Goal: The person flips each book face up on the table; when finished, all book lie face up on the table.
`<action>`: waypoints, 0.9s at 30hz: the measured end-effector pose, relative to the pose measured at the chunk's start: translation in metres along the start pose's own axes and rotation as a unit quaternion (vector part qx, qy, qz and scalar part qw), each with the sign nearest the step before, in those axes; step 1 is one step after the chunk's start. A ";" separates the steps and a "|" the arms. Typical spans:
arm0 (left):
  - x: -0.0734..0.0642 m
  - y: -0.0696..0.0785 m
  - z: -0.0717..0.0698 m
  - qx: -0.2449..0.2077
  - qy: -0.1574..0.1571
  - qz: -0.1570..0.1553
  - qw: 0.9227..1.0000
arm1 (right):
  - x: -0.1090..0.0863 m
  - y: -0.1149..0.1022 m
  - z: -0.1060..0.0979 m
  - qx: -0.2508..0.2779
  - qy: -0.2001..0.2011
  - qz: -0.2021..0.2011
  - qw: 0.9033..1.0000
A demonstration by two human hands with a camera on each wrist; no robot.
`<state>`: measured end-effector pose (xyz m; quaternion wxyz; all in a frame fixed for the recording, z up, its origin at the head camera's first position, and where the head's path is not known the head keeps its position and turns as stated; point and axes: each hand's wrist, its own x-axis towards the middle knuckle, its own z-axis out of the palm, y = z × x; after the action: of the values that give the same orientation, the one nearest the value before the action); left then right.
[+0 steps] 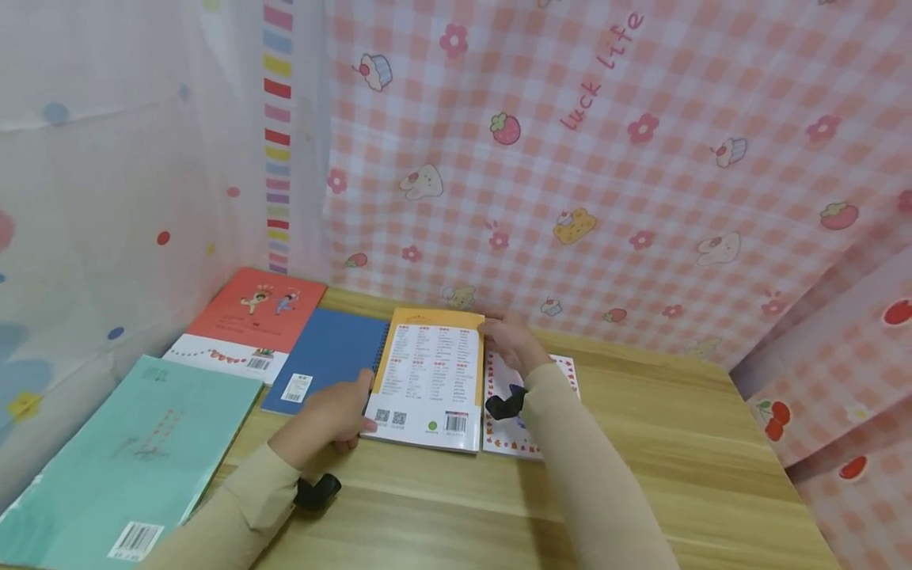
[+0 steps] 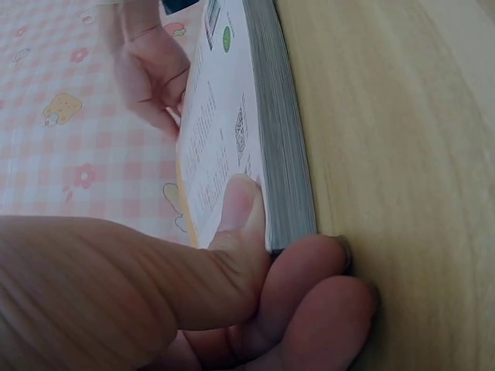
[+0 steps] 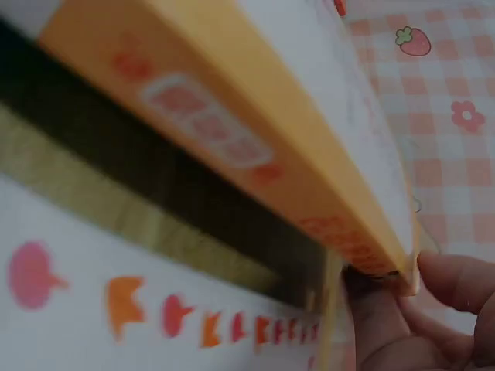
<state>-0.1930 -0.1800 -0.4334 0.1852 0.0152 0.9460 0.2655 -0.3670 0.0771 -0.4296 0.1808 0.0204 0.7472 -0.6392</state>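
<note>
A thick book [image 1: 427, 380] with a yellow and white back cover, columns of small print and a barcode is between both hands. My left hand [image 1: 331, 416] pinches its near left corner, thumb on the cover [image 2: 213, 116] and fingers curled at the page edges. At the far right corner my right hand [image 1: 516, 344] grips it, thumb above and fingers below in the right wrist view. Its yellow spine [image 3: 209, 131] faces a white book [image 1: 566, 368] with a red and orange border, partly hidden by my right arm. Left of it lies a blue spiral notebook [image 1: 331, 352].
On the wooden table [image 1: 684, 475], a red and white book [image 1: 249, 313] lies at the back left. In front of it is a large teal book [image 1: 142, 443]. A pink checked curtain [image 1: 606, 182] hangs behind the table, and a white dotted one [image 1: 128, 174] at the left.
</note>
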 end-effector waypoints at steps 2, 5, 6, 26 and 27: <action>-0.001 -0.001 0.000 0.001 0.001 0.000 1.000 | 0.000 0.006 0.001 0.005 -0.015 0.014 1.000; -0.004 -0.002 0.000 -0.004 0.004 0.004 1.000 | 0.000 0.015 0.002 0.014 -0.030 0.034 0.999; -0.004 -0.002 0.000 -0.008 0.005 0.005 1.000 | -0.001 0.017 0.002 0.016 -0.034 0.037 0.999; -0.011 0.002 -0.004 -0.125 0.001 0.001 0.992 | -0.001 0.040 -0.015 0.042 -0.068 -0.034 0.996; -0.012 0.003 -0.003 -0.121 0.009 0.000 0.993 | -0.001 0.041 -0.015 0.045 -0.068 -0.036 0.996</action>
<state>-0.1832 -0.1806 -0.4251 0.1768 -0.0098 0.9088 0.3779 -0.3591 0.0994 -0.4666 0.2071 -0.0422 0.7039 -0.6781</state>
